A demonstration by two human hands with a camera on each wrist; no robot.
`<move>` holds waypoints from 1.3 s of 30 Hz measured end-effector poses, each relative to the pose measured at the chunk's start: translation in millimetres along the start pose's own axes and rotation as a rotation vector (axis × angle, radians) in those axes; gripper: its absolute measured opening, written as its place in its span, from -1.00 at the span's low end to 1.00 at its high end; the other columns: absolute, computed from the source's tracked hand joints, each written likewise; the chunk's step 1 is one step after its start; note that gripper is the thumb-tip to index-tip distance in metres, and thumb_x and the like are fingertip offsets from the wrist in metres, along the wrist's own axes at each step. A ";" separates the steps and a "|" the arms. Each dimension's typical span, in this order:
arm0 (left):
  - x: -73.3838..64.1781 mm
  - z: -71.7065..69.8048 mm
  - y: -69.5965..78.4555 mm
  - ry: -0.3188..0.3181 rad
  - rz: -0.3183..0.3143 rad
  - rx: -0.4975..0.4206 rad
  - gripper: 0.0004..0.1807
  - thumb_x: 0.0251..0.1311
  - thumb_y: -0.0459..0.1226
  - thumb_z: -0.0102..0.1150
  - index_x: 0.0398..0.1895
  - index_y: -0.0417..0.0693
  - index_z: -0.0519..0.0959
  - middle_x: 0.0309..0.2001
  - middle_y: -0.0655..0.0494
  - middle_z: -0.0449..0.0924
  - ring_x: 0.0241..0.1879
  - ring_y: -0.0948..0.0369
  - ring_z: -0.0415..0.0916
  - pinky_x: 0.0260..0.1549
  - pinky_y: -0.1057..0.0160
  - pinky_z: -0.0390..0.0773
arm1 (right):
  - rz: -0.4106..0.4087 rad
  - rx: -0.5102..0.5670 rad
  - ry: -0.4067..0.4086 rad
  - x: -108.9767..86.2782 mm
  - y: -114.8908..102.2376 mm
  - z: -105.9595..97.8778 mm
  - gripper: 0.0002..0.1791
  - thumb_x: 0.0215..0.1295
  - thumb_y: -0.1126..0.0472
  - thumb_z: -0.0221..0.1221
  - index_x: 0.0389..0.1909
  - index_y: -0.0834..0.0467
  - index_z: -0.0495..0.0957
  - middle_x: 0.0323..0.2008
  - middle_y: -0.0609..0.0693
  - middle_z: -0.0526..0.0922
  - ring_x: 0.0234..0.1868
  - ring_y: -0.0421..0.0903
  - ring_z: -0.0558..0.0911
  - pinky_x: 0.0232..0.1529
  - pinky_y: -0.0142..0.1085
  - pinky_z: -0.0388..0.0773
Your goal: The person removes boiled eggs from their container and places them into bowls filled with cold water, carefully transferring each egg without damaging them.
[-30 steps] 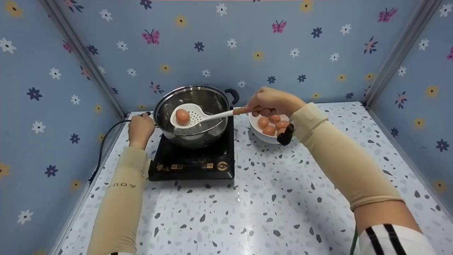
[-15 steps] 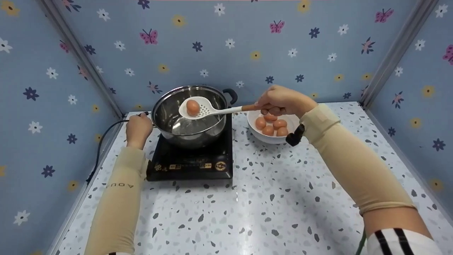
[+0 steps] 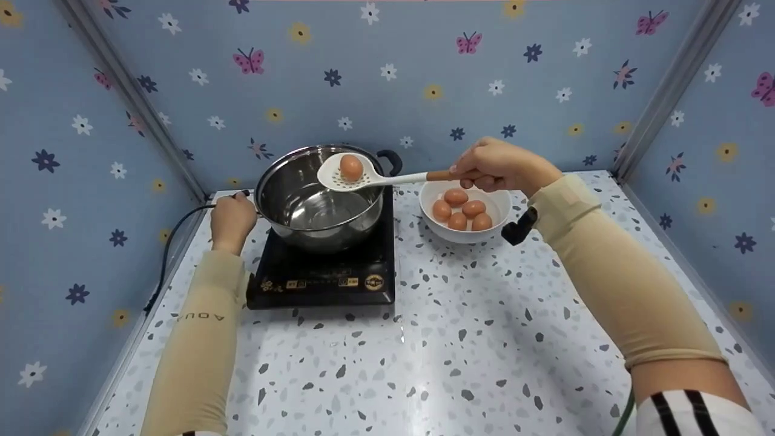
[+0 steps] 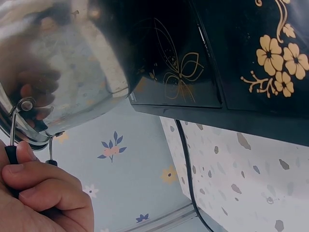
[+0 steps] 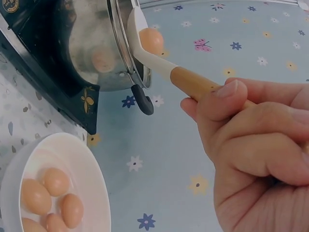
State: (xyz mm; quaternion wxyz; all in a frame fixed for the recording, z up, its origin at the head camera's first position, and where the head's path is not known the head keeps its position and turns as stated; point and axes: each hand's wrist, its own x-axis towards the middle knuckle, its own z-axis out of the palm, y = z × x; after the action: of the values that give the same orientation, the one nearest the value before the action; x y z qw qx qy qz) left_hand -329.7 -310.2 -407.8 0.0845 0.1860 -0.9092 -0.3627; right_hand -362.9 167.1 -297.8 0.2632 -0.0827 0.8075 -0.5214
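My right hand (image 3: 505,165) grips the wooden handle of a white slotted spoon (image 3: 396,179). One brown egg (image 3: 351,168) lies in the spoon's bowl, held above the right rear part of a steel pot (image 3: 324,236). With curled fingers my left hand (image 3: 234,218) holds the pot's left handle; the left wrist view shows the fingers (image 4: 53,186) round its black grip. Below and beside the right hand stands a white bowl (image 3: 465,237) with several brown eggs (image 3: 457,209) in it. In the right wrist view the egg rests on the spoon just outside the pot's rim line.
The pot sits on a black induction cooker (image 3: 321,293) on a speckled white table (image 3: 460,363). A black cord (image 3: 166,260) runs along the left side. Patterned blue wall panels (image 3: 418,121) enclose the back and sides. The pot's right handle (image 3: 390,162) sticks out toward the bowl.
My right hand has moved right and slightly up, carrying the spoon and egg from over the pot's middle toward its right rear rim. The left hand keeps its hold on the pot handle.
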 end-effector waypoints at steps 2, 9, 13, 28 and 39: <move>-0.3 0.2 -0.6 -0.009 0.001 -0.002 -0.29 0.74 -0.14 -0.55 0.25 -0.59 0.53 0.02 -0.55 0.56 -0.02 -0.37 0.57 0.04 -0.27 0.53 | 0.005 -0.003 0.012 -3.1 1.0 -3.1 -0.78 0.62 0.22 0.16 -0.18 0.23 0.71 -0.60 -0.07 0.55 -0.73 -0.26 0.18 -0.63 -0.41 0.15; -0.2 0.2 -1.5 0.006 0.019 0.007 -0.32 0.75 -0.17 -0.53 0.14 -0.55 0.57 -0.24 -0.32 0.48 -0.25 -0.18 0.48 -0.14 -0.11 0.47 | -0.004 0.009 0.033 -14.3 4.4 -13.9 -0.79 0.63 0.21 0.15 -0.09 0.24 0.71 -0.58 -0.07 0.56 -0.72 -0.26 0.19 -0.62 -0.41 0.16; 0.6 0.2 -1.0 0.010 0.019 0.004 -0.31 0.74 -0.17 -0.53 0.15 -0.59 0.56 -0.07 -0.56 0.56 -0.09 -0.35 0.57 -0.02 -0.24 0.53 | -0.012 0.023 0.050 -20.5 6.5 -20.6 -0.79 0.63 0.22 0.15 -0.11 0.26 0.70 -0.59 -0.07 0.57 -0.73 -0.27 0.20 -0.63 -0.42 0.18; 0.4 0.7 -0.8 0.009 0.004 -0.006 -0.31 0.75 -0.15 -0.51 0.23 -0.60 0.53 0.00 -0.56 0.58 -0.06 -0.34 0.58 -0.01 -0.24 0.53 | -0.007 0.009 0.113 -47.3 18.3 -47.5 -0.76 0.66 0.17 0.16 -0.18 0.16 0.74 -0.58 -0.09 0.59 -0.75 -0.27 0.23 -0.66 -0.42 0.22; 0.8 0.0 -0.6 0.002 -0.003 -0.015 -0.30 0.75 -0.15 -0.52 0.29 -0.64 0.49 0.17 -0.66 0.56 0.16 -0.47 0.57 0.18 -0.35 0.52 | -0.008 0.047 0.150 -64.3 37.1 -65.4 -0.72 0.68 0.15 0.14 -0.26 0.13 0.72 -0.60 -0.09 0.60 -0.78 -0.28 0.23 -0.69 -0.41 0.20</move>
State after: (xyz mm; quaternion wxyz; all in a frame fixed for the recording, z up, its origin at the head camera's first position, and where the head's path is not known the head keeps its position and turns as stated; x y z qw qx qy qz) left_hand -330.3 -310.9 -408.2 0.0861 0.1869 -0.9061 -0.3695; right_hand -336.6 262.0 -288.1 0.2017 -0.0402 0.8122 -0.5460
